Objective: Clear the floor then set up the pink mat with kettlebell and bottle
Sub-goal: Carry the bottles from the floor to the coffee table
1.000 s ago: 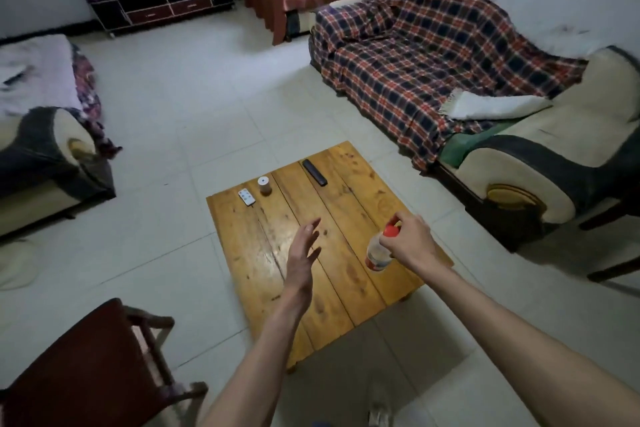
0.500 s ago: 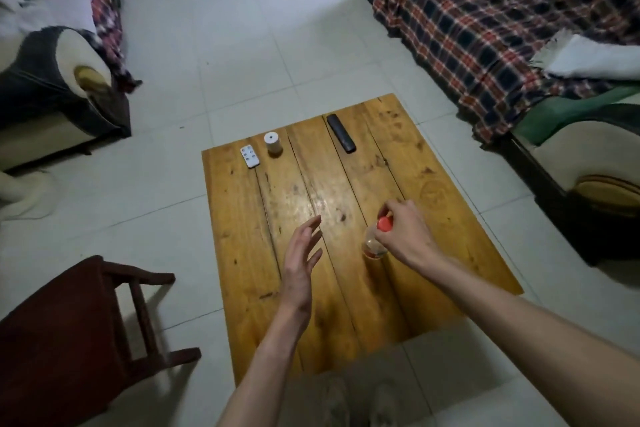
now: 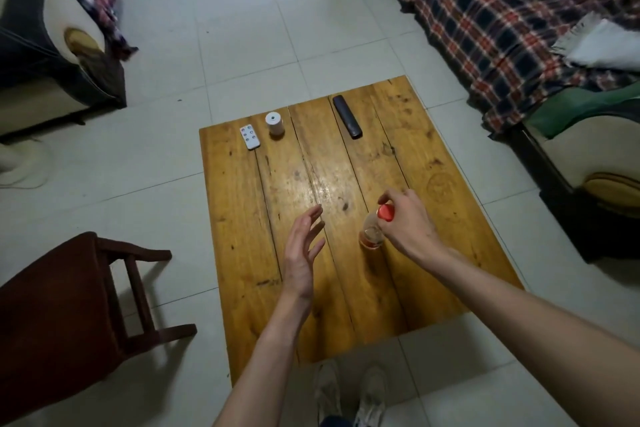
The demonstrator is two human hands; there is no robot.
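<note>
Nearest the camera, a pair of pale sneakers (image 3: pixel 349 395) stands on the light grey tiled floor (image 3: pixel 242 28), just short of the near edge of a low table of yellow-brown wooden planks (image 3: pixel 242 218). Both bare forearms reach out over that table. The left hand (image 3: pixel 303 253) hangs above the planks with its fingers straight and slightly spread, palm turned toward the right hand, holding nothing and touching nothing. Just to its right, the right hand (image 3: pixel 408 218) comes down from above with its fingers curled round the red cap and neck of a small clear plastic bottle (image 3: pixel 373 234), which stands upright with a little reddish liquid in its bottom; whether its base rests on the wood or hangs just above it cannot be told. To the left of the left hand, off the table, a dark red wooden chair (image 3: pixel 69 305) stands on the tiles. Beyond both hands, at the far end of the table, lie a small white remote control with buttons (image 3: pixel 250 137), a short white cylinder (image 3: pixel 274 123) just beside it, and further right a long black remote (image 3: pixel 347 116). Farther out, right of the right hand, a sofa draped in a red and navy plaid blanket (image 3: pixel 485 10) carries a white fringed cloth (image 3: pixel 599 48); far left is a dark and cream armchair (image 3: pixel 52 55).
</note>
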